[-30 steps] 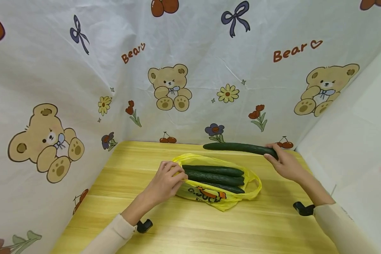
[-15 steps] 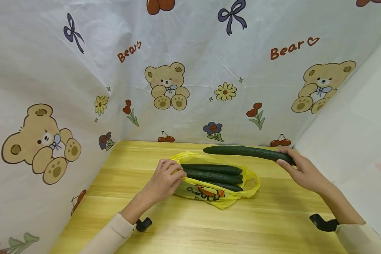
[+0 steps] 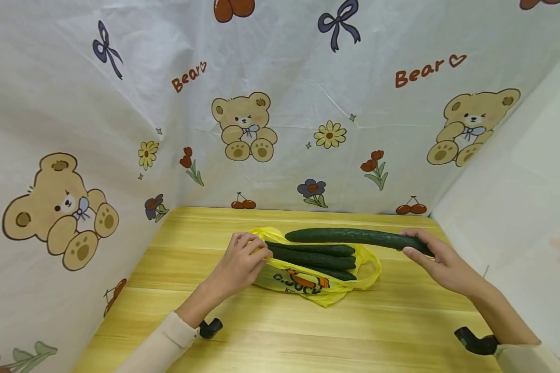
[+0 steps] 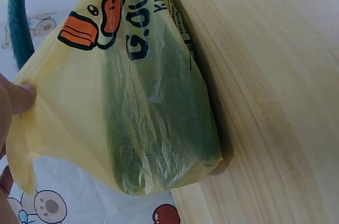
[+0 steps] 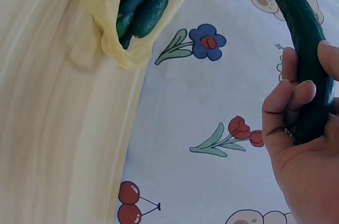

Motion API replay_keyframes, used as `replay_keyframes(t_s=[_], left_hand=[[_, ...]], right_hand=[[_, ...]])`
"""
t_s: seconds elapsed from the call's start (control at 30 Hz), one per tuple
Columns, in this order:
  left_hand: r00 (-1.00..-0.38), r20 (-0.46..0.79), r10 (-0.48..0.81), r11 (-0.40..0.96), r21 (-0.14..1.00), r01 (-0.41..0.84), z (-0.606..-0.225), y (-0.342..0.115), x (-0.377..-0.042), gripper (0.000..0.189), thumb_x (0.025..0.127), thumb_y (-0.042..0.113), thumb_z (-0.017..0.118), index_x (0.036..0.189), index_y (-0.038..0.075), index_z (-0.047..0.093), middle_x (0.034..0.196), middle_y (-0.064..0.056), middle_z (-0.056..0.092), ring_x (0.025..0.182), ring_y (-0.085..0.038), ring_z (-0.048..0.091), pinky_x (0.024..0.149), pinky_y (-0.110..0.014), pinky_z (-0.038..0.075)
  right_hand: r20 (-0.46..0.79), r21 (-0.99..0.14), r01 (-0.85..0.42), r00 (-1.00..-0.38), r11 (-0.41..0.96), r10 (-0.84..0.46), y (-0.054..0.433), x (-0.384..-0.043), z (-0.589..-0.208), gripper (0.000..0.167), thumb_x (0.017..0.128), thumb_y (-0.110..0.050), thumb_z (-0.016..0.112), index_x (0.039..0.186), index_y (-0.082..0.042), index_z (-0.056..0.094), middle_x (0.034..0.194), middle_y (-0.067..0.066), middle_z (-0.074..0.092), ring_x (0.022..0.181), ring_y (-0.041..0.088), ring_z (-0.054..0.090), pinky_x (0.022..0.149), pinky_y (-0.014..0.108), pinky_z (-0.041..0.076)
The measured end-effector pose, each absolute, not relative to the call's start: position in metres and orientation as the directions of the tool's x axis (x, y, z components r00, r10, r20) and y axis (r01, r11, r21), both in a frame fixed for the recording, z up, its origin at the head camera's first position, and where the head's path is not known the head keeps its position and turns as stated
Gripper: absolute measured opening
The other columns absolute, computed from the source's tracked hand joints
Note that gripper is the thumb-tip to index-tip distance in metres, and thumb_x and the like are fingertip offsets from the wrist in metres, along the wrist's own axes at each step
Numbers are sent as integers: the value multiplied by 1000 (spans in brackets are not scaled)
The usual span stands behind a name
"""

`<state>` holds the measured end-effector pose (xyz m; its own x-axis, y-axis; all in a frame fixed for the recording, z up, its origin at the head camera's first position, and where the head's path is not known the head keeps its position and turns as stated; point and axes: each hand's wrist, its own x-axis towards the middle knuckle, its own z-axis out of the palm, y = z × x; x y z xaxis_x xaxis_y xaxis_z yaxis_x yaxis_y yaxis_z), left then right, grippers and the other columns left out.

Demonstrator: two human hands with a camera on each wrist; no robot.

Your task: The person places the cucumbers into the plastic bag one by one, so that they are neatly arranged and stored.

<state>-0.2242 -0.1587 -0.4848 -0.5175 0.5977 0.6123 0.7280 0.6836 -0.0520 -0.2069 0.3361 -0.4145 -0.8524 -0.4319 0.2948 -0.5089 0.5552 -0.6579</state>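
My right hand [image 3: 448, 264] grips a long dark green cucumber [image 3: 350, 236] by its right end. The cucumber lies nearly level and overlaps the back rim of the yellow plastic bag [image 3: 280, 282] in the head view. Fingers curl round its end in the right wrist view, where the cucumber [image 5: 310, 60] points up and away. My left hand [image 3: 242, 261] pinches the bag's left rim; its thumb [image 4: 24, 98] presses on the plastic in the left wrist view. Several cucumbers [image 3: 315, 258] lie side by side inside the bag, their left ends hidden by my left hand.
The bag lies on a light wooden table [image 3: 261, 331]. A white cloth [image 3: 289, 176] printed with bears and flowers hangs behind and to the left. On the right stands a pale wall [image 3: 508, 207]. A black camera mount [image 3: 476, 342] sits on the right wrist.
The cucumber in my right hand first shifted right and toward me, then came down and slightly left over the bag's back rim. My left hand has kept its pinch on the bag.
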Motion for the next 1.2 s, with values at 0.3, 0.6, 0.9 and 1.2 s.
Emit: replay_keyframes(t_s=[0.3, 0.6, 0.9, 1.2], left_hand=[[-524, 612, 592, 690, -49, 722, -484, -159, -223, 14, 99, 14, 78, 108, 25, 74, 109, 5, 68, 112, -22, 57, 101, -46, 43], [-499, 632, 592, 680, -59, 731, -483, -159, -223, 18, 96, 12, 81, 107, 25, 74, 108, 5, 69, 111, -22, 57, 100, -46, 43], [-519, 588, 620, 678, -70, 731, -479, -156, -223, 7, 104, 20, 73, 109, 25, 75, 108, 6, 69, 116, -22, 58, 103, -45, 43], [-515, 605, 607, 680, -60, 731, -474, -155, -226, 11, 99, 17, 79, 107, 23, 73, 107, 4, 68, 113, -23, 57, 100, -45, 42]], right_hand=[[334, -704, -529, -835, 473, -436, 340, -196, -414, 33, 110, 4, 52, 142, -4, 56, 125, -8, 60, 103, 8, 57, 79, 19, 50], [273, -711, -516, -828, 477, -489, 325, -202, -426, 32, 112, -2, 53, 142, -11, 59, 129, -1, 64, 111, 4, 60, 86, 18, 50], [167, -745, -468, -821, 476, -546, 290, -215, -444, 26, 114, -14, 53, 139, -15, 59, 133, 8, 66, 117, 2, 60, 91, 22, 52], [107, -717, -448, -828, 535, -551, 252, -236, -456, 37, 116, -27, 51, 149, -11, 55, 151, 15, 60, 141, 39, 57, 105, 43, 55]])
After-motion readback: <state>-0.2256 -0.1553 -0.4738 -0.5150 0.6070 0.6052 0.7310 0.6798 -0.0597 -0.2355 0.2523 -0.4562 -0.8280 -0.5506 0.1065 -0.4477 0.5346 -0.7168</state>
